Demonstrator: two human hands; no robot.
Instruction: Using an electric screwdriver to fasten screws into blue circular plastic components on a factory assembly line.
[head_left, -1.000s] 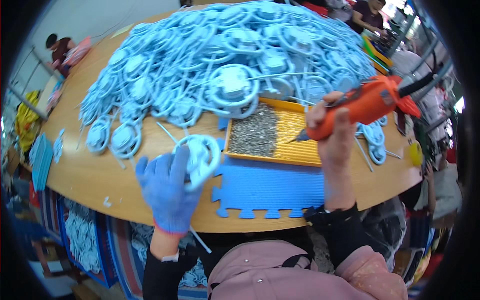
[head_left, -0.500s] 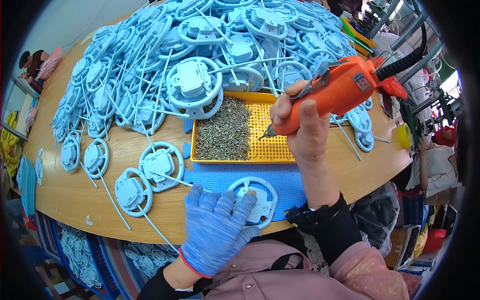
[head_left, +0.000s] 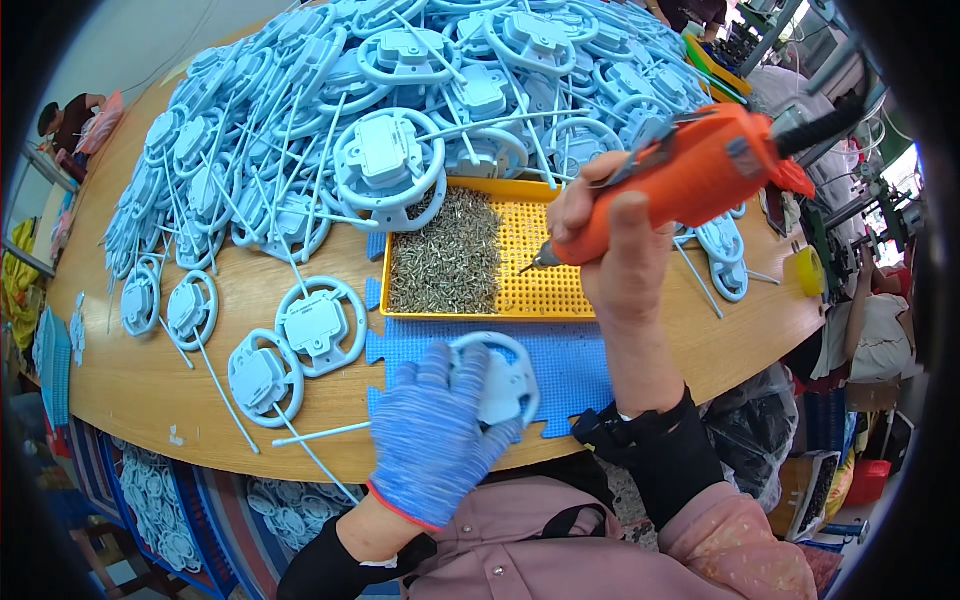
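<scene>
In a knitted blue glove, my left hand [head_left: 428, 440] grips a light-blue plastic ring part [head_left: 510, 385] by its left side. This part has a box-like middle, and its thin rod juts out left past the glove. It is over the blue foam mat [head_left: 570, 370] at the table's front edge. My bare right hand [head_left: 625, 245] is wrapped round an orange electric screwdriver [head_left: 680, 180]. The screwdriver's tip points left and down, above the perforated half of a yellow tray [head_left: 540, 315]. Small metal screws [head_left: 440, 260] are heaped in the tray's left half.
A large pile of similar light-blue ring parts [head_left: 390, 150] covers the back of the wooden table [head_left: 330, 450]. Several single ones lie at left. A yellow tape roll [head_left: 808, 272] stands at the right edge. The screwdriver's black cord [head_left: 825, 125] runs up right. People are farther off.
My left hand has turned the ring part, so its rod has swung from pointing up-left to lying lower left. The screwdriver has shifted slightly right and is blurred.
</scene>
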